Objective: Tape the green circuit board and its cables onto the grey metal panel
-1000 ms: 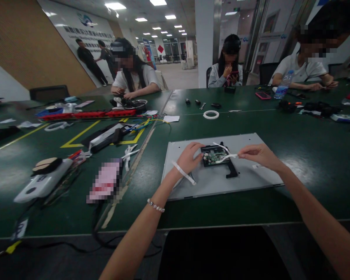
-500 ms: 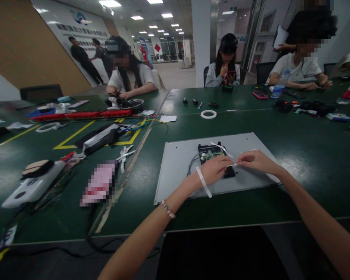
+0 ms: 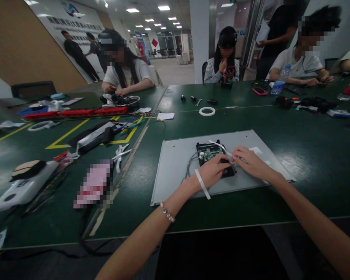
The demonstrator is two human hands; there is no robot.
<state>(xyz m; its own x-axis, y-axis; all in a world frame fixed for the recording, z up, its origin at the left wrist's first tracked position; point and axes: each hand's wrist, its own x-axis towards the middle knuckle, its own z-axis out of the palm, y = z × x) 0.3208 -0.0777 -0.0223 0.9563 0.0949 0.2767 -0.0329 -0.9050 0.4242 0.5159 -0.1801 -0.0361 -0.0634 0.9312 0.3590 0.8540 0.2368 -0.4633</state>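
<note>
My left hand (image 3: 212, 171) and my right hand (image 3: 251, 161) meet with pinched fingertips at the right side of a green circuit board in a black frame (image 3: 203, 148). A narrow strip of white tape (image 3: 217, 144) runs over the board to my fingers. Only a small part of the tape between the fingertips shows. Another white tape strip (image 3: 202, 184) is stuck across the back of my left wrist. Beneath the board lies a flat grey panel (image 3: 172, 167), with grey wires (image 3: 189, 165) left of the frame.
A roll of white tape (image 3: 207, 111) and a small wrench (image 3: 198, 102) lie beyond the panel on the green table (image 3: 242, 116). At left are a white device (image 3: 26, 190), a pink pixelated item (image 3: 95, 181) and red bars (image 3: 76, 112). Other people sit across the table.
My right hand has moved slightly left and its fingertips now come close against my left hand's. More of the panel's right side shows. The view has shifted a little.
</note>
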